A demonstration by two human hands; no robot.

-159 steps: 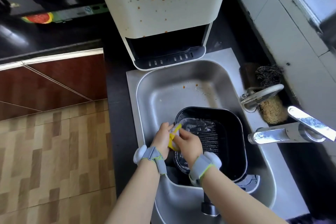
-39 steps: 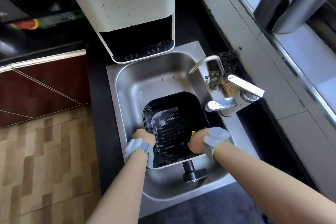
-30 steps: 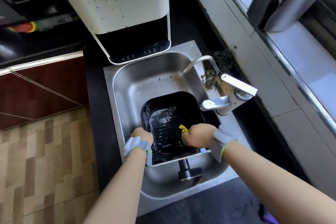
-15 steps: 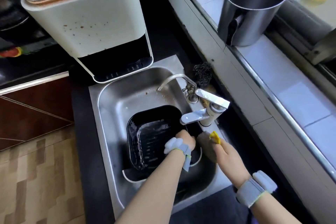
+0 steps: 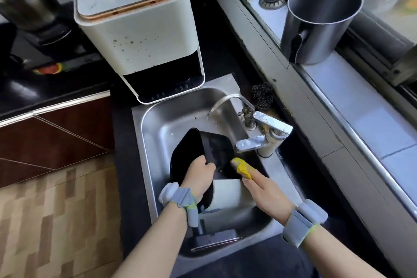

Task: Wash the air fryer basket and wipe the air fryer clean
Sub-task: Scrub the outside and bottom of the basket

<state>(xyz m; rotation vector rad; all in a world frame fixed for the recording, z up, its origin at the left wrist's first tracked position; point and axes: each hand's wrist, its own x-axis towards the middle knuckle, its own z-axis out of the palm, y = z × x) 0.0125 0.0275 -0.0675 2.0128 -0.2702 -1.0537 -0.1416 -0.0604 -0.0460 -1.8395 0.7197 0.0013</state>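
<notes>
The air fryer basket is tipped on edge, gripped by the left hand; just right, a yellow sponge is pinched by the right hand.

Both forearms are bare, without sleeves. Each wrist carries a grey fabric band edged with yellow-green trim, and a rounded white pod sits on the band's outer side.
</notes>
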